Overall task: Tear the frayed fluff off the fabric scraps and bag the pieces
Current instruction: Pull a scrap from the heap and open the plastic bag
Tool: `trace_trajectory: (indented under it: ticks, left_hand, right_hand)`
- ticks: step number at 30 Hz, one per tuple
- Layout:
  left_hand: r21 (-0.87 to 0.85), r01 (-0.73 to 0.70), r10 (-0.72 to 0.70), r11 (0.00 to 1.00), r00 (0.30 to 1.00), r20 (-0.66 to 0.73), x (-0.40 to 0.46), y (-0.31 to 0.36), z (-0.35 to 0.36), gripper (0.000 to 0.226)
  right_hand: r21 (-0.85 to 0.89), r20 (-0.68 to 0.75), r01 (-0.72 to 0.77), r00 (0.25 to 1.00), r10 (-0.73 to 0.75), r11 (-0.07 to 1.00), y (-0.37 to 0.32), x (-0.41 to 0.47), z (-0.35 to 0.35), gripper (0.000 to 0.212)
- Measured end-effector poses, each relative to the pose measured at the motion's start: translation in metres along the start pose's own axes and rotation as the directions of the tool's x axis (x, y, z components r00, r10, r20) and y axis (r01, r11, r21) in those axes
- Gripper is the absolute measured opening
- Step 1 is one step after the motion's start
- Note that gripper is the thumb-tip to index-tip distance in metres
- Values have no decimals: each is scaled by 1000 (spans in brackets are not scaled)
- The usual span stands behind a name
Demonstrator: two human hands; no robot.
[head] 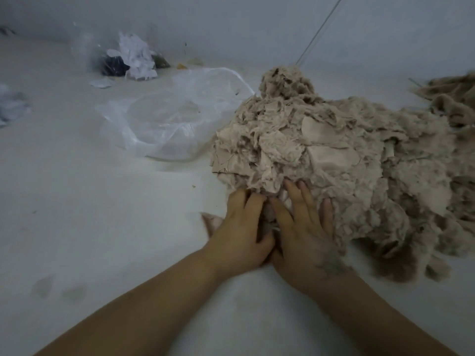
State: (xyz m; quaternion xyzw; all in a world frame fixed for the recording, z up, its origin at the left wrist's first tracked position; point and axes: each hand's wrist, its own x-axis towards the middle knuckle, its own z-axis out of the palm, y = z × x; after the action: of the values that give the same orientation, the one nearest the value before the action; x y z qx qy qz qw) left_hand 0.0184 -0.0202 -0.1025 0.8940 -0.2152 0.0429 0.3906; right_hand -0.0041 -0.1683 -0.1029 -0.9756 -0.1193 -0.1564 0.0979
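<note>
A big heap of beige fabric scraps (321,150) with frayed, fluffy edges covers the right half of the white surface. Both hands meet at its near left edge. My left hand (239,227) curls its fingers round a scrap at the foot of the heap; a corner of beige fabric (212,220) pokes out to its left. My right hand (303,227) lies flat with straight fingers pressing on the heap. An open clear plastic bag (167,122) lies to the left of the heap, apart from both hands.
A second clump of darker beige fluff (452,98) lies at the far right. At the back left stands a clear bag with white and dark scraps (128,57). More pale scraps (10,104) lie at the left edge. A thin cord (318,32) runs up the wall.
</note>
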Motion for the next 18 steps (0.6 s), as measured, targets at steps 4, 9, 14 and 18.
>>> trace_trajectory:
  ticks: [4,9,14,18]
  left_hand:
    - [-133,8,-12,991,1000,-27,13,0,-18,45]
    - [30,-115,119,993,960,-252,3,-16,-41,37]
    - [43,157,-152,987,984,-92,-4,-24,-44,24]
    - [-128,209,-205,969,978,47,-2,-24,-55,40]
  right_hand:
    - [119,-220,-105,967,130,987,-19,3,-10,65]
    - [263,-346,109,938,-12,959,-24,-1,-9,42]
    - [390,60,103,989,-137,915,-30,5,8,44]
    - [447,-41,97,995,-87,889,-28,9,13,9]
